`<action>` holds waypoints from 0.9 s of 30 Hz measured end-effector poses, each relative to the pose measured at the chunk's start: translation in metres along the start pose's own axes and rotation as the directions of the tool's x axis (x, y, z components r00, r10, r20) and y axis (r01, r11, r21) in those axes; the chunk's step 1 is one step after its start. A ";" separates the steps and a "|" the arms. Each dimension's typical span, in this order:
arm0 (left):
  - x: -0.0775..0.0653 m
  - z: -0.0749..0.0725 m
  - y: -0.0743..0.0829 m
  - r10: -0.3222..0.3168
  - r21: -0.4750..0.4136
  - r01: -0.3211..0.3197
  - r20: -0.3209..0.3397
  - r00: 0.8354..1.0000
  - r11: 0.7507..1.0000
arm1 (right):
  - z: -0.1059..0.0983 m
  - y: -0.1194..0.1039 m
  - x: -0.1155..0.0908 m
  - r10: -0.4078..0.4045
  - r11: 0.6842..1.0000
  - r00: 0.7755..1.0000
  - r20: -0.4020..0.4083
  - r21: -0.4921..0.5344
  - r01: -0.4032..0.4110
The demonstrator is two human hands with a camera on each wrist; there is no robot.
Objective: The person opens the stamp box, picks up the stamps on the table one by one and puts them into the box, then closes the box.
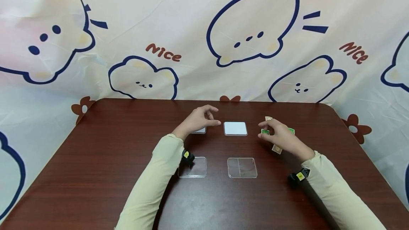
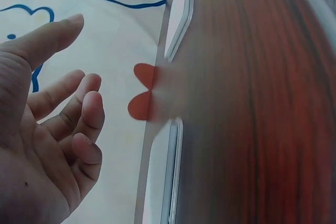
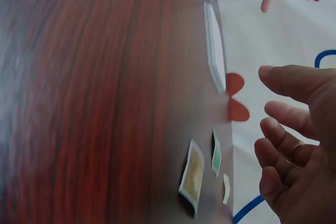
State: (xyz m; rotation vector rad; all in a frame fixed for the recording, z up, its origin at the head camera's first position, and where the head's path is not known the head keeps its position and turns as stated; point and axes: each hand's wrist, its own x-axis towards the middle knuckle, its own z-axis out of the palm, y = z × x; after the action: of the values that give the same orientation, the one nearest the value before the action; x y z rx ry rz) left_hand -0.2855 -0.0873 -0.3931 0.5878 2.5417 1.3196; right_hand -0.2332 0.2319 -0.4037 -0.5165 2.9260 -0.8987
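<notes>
My left hand [image 1: 199, 120] hovers above a white rectangular slab [image 1: 199, 131], hiding most of it. The left wrist view shows that hand [image 2: 52, 124] with relaxed, slightly bent fingers and nothing between them. To its right lies a second white slab [image 1: 235, 128] with a clear edge. Over several small packets, my right hand [image 1: 279, 136] is held with loosely bent, empty fingers. A tan packet [image 1: 277, 149] pokes out below it, a green one [image 1: 265, 131] shows by the fingers, and a cream one [image 1: 268, 118] lies behind. The right wrist view shows a tan packet [image 3: 192, 179] with serrated ends.
Two shallow clear plastic trays stand nearer the front: a left one [image 1: 198, 168], partly behind the left wrist, and a right one [image 1: 247, 169]. Everything lies on a dark wood-grain table [image 1: 96, 173]. A printed cloth [image 1: 195, 20] hangs behind the table's back edge.
</notes>
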 end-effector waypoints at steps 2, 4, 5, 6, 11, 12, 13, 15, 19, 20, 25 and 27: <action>0.002 0.003 0.002 -0.007 -0.003 0.007 0.010 1.000 1.000 | 0.000 0.005 0.001 0.016 1.000 1.000 0.010 -0.005 -0.016; 0.005 0.006 0.004 -0.017 0.000 0.017 0.027 1.000 1.000 | -0.001 0.009 0.002 0.030 0.999 0.999 0.021 -0.010 -0.030; 0.006 0.007 0.005 -0.024 0.004 0.024 0.038 0.999 1.000 | -0.001 0.011 0.002 0.038 0.999 0.999 0.028 -0.013 -0.037; 0.007 0.009 0.006 -0.031 0.007 0.030 0.052 0.998 1.000 | -0.001 0.013 0.002 0.044 0.999 0.998 0.034 -0.016 -0.043; 0.011 0.016 0.009 -0.041 0.025 0.039 0.118 0.992 0.999 | -0.003 0.022 0.003 0.084 0.995 0.995 0.049 -0.049 -0.081; 0.012 0.017 0.010 -0.039 0.027 0.036 0.126 0.991 0.999 | -0.003 0.023 0.004 0.087 0.995 0.995 0.046 -0.059 -0.084; 0.013 0.018 0.010 -0.036 0.032 0.032 0.130 0.991 0.999 | -0.003 0.024 0.004 0.087 0.994 0.995 0.044 -0.068 -0.084; 0.014 0.020 0.011 -0.032 0.037 0.027 0.136 0.990 0.999 | -0.003 0.026 0.005 0.085 0.993 0.996 0.040 -0.083 -0.081; 0.016 0.025 0.010 -0.050 0.052 0.044 0.140 0.989 0.998 | -0.002 0.028 0.005 0.068 0.992 0.997 0.039 -0.105 -0.064; 0.017 0.026 0.010 -0.055 0.055 0.047 0.141 0.988 0.997 | -0.002 0.028 0.005 0.065 0.992 0.997 0.037 -0.108 -0.061; 0.019 0.030 0.010 -0.070 0.075 0.060 0.145 0.987 0.995 | -0.001 0.030 0.007 0.068 0.993 0.997 0.038 -0.097 -0.064; 0.019 0.031 0.010 -0.079 0.084 0.067 0.148 0.986 0.994 | 0.000 0.030 0.007 0.077 0.993 0.996 0.046 -0.091 -0.072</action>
State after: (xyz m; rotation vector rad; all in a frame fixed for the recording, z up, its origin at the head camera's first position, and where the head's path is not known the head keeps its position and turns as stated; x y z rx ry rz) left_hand -0.2886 -0.0511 -0.4034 0.5805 2.4754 1.1111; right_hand -0.2491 0.2531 -0.4196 -0.4240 2.9294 -0.7393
